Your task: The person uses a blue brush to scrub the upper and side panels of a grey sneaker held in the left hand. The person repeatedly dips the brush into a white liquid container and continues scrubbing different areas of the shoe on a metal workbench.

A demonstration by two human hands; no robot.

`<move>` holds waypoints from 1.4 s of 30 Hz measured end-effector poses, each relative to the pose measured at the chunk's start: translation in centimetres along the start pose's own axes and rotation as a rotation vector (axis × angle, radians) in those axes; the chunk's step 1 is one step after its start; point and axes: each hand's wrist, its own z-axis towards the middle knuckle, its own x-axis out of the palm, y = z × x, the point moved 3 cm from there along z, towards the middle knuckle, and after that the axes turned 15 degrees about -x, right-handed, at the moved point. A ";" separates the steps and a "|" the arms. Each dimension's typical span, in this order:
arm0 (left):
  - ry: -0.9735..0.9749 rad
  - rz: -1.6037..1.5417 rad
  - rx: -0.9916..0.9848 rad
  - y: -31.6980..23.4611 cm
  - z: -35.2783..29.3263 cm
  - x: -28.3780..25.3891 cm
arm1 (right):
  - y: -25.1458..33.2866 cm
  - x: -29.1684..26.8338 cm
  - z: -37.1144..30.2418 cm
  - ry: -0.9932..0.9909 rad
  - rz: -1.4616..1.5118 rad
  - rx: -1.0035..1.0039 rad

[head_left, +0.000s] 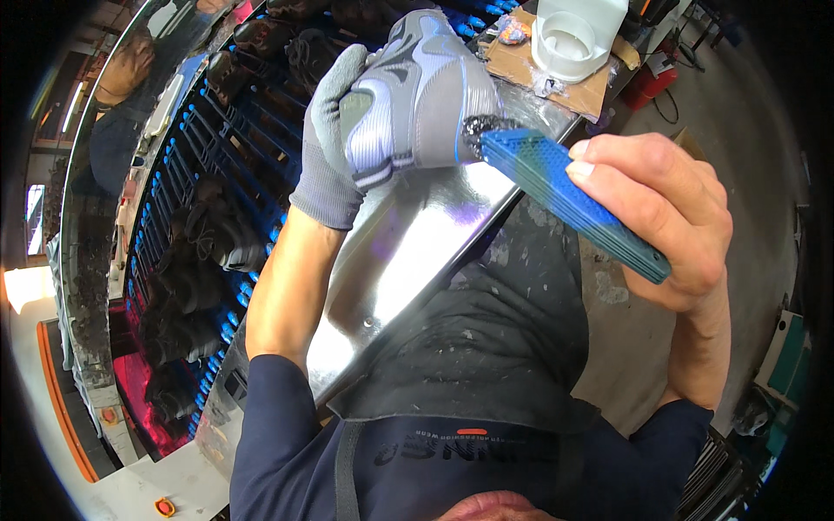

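A grey and lavender sports shoe upper (426, 104) is held up at the top centre, tilted, over a shiny metal tray. My left hand (328, 143), in a grey knit glove, grips it from its left side; part of the fingers is hidden behind the shoe. In my bare right hand (669, 200) is a brush with a ridged blue-green handle (573, 200), pinched between thumb and fingers. The brush's dark, wet-looking bristles (486, 130) touch the shoe's lower right edge.
A metal tray (408, 260) lies below the shoe. At the upper right, a white pot (573, 43) stands on stained cardboard (512, 61). A conveyor with blue-tipped rods (261, 130) carries several dark shoes (217, 217) on the left. Beyond it, another person's arm (126, 74) shows.
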 end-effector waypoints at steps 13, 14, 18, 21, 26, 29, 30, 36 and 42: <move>-0.467 0.415 0.277 0.2 0.6 3.2 | -0.3 0.1 -0.7 0.091 -0.324 -0.244; -0.429 0.379 0.273 0.1 0.6 3.0 | -0.3 0.3 -1.0 0.084 -0.341 -0.248; -0.360 0.295 0.244 0.0 0.6 2.4 | -0.2 1.0 -1.6 0.049 -0.399 -0.242; -0.335 0.245 0.241 0.1 0.1 1.9 | -0.2 1.7 -1.8 0.016 -0.430 -0.240; -0.309 0.168 0.243 0.5 -0.8 1.1 | -1.0 2.2 -3.5 0.007 -0.279 -0.075; -0.274 0.104 0.222 1.3 -0.9 0.2 | -1.5 2.2 -5.5 -0.311 0.080 0.280; -0.264 0.083 0.205 1.8 -0.7 -0.2 | -1.1 3.3 -6.0 -0.515 0.263 0.464; -0.242 -0.087 0.174 5.6 -2.6 -3.8 | -4.8 12.3 -7.2 -1.038 0.996 0.886; -0.227 -0.162 0.206 6.5 -5.2 -4.9 | -8.1 15.1 -6.2 -0.907 0.389 0.874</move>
